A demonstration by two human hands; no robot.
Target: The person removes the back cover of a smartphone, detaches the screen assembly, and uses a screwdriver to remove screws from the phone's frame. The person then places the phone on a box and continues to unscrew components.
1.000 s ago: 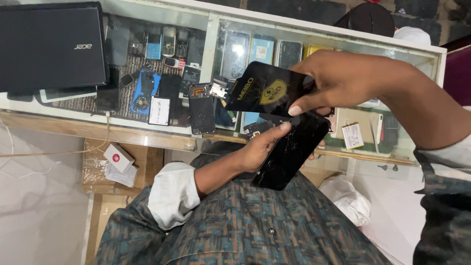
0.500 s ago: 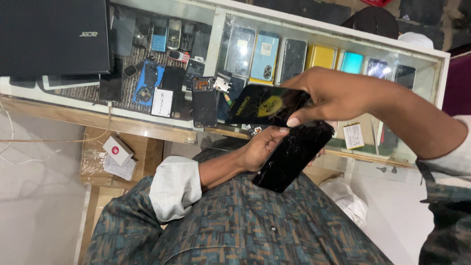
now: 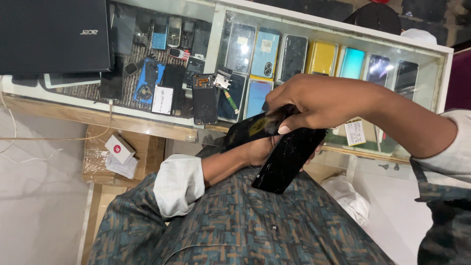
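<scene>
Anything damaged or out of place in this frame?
Yes. The black phone held in the left hand has pale cracks and scuffs across its glossy face. The right hand holds a thin dark sheet with a yellow mark at a slant above it. On the glass counter, a stripped phone part lies with its innards exposed.

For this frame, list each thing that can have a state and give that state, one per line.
Black phone: screen dark, surface scuffed, tilted, held in the left hand.
Black and yellow sheet: partly lifted off the phone, pinched by the right hand.
Laptop: lid closed, lying on the glass counter.
Loose phone screen: lying flat on the counter, dark.
Small white box: closed, on cardboard below the counter.
</scene>
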